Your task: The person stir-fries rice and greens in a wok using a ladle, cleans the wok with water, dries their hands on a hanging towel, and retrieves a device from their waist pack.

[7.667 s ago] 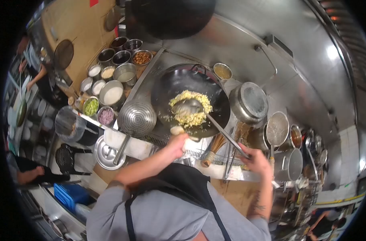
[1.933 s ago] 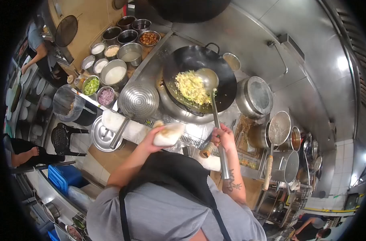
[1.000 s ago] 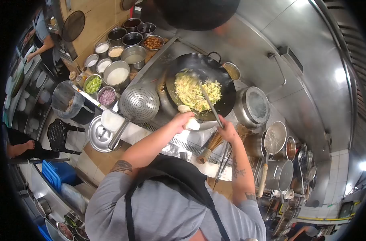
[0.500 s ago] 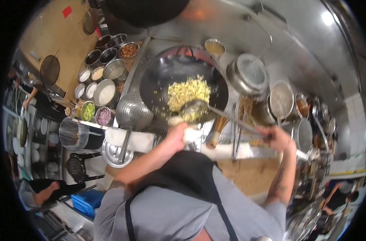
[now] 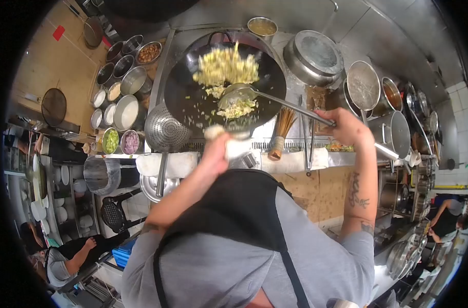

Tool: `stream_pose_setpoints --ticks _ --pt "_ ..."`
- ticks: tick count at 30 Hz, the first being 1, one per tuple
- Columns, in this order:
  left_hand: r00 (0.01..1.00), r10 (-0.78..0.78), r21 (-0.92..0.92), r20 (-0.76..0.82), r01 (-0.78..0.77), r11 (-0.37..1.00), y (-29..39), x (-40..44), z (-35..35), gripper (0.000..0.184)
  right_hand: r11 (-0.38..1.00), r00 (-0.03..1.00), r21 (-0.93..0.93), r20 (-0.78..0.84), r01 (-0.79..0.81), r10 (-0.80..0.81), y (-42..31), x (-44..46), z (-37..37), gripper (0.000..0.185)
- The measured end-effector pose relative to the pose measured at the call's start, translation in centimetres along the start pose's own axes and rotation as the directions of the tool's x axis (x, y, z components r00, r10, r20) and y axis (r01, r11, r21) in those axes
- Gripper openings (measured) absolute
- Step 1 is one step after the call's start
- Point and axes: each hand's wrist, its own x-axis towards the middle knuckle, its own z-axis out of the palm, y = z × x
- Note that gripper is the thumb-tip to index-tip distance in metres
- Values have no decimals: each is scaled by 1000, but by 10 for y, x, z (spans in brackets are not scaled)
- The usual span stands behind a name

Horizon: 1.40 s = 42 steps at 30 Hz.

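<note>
My left hand (image 5: 216,155) is closed at the near edge of a large black wok (image 5: 180,95), with a white cloth (image 5: 237,149) bunched between hand and rim. The wok's near edge is partly hidden by them. In my right hand (image 5: 347,128) is the handle of a metal ladle (image 5: 290,106), whose bowl rests low in the wok. Yellow and pale-green fried rice or chopped egg mix (image 5: 227,66), blurred by motion, flies up over the wok's far side. A smaller portion lies near the ladle bowl.
A perforated skimmer (image 5: 166,128) lies left of the wok. Beyond it stand several ingredient pots (image 5: 126,113). To the right are a bamboo brush (image 5: 281,136), tongs (image 5: 308,138), a lidded pot (image 5: 313,59) and a strainer (image 5: 363,86). Other people are at both sides.
The food mass has gone from lying in the wok's middle to being tossed toward its far side. The wok has tilted. The ladle bowl has shifted slightly left. The head view has also moved.
</note>
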Motion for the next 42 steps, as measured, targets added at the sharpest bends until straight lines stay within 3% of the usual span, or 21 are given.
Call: stream_pose_setpoints --ticks 2,5,7,9,11,15,16,18,22,23,24,25,27,29,30,31,33,35,36,39,42 --pt "997 -50 2 50 50 999 21 36 17 19 996 999 -80 1 33 -33 -17 3 -14 49" --pt "976 -113 2 184 114 993 18 106 -4 21 991 982 -131 -189 1 -26 -10 55 46 48" --pt "997 5 25 72 -7 1000 -7 96 -20 23 987 968 -133 -242 -96 61 -27 67 93 46" --pt "1000 0 -80 7 0 997 -46 54 -41 27 999 938 32 -345 -13 23 -23 56 121 46" --pt "990 119 77 70 -124 989 -63 18 -56 37 969 928 187 -362 162 -85 6 36 112 50" --pt "993 -111 -93 -26 108 990 -2 -10 -4 21 964 978 186 -127 188 -166 24 -19 29 54" --pt "997 -49 -102 56 55 993 -1 15 -5 16 970 986 178 -70 164 -154 27 -15 22 54" --pt "998 -59 -35 13 60 998 20 40 15 16 980 992 165 25 116 -121 26 -3 11 52" --pt "994 -64 28 85 62 998 10 77 -1 20 991 979 92 -187 95 -76 23 74 87 51" --pt "980 -64 1 186 65 998 -9 78 -16 22 994 959 61 -277 86 -66 20 90 114 52" --pt "989 47 -10 137 -46 999 -36 67 -30 24 976 939 165 -335 143 -81 12 91 135 52" --pt "999 31 -39 14 -30 999 -47 37 -30 28 942 914 263 -396 209 -92 8 88 155 52" --pt "964 242 52 111 -248 967 -76 44 -55 32 819 816 349 -531 455 -228 26 91 196 52" --pt "997 67 1 37 -67 998 -55 38 -45 28 622 958 738 -278 262 -74 2 55 177 52" --pt "998 56 -84 -41 -59 995 -34 35 -24 23 482 993 868 -115 117 -34 -11 39 163 52" --pt "995 50 -113 87 -40 993 -21 47 -20 18 453 993 885 -116 106 -6 -18 36 152 52" --pt "990 -40 -127 138 58 990 0 85 -10 18 386 991 917 -126 100 43 -30 42 134 53" --pt "993 5 -64 119 2 998 16 107 -3 29 468 977 872 -201 145 72 -37 57 124 53" --pt "973 -28 -91 228 50 995 9 133 -18 37 511 969 845 -233 158 85 -40 68 120 53" --pt "981 -19 -116 191 42 992 8 86 -41 40 607 941 776 -311 172 131 -47 93 119 54" --pt "964 -44 -345 261 136 929 -9 47 -97 39 691 935 706 -329 153 129 -32 128 153 54"
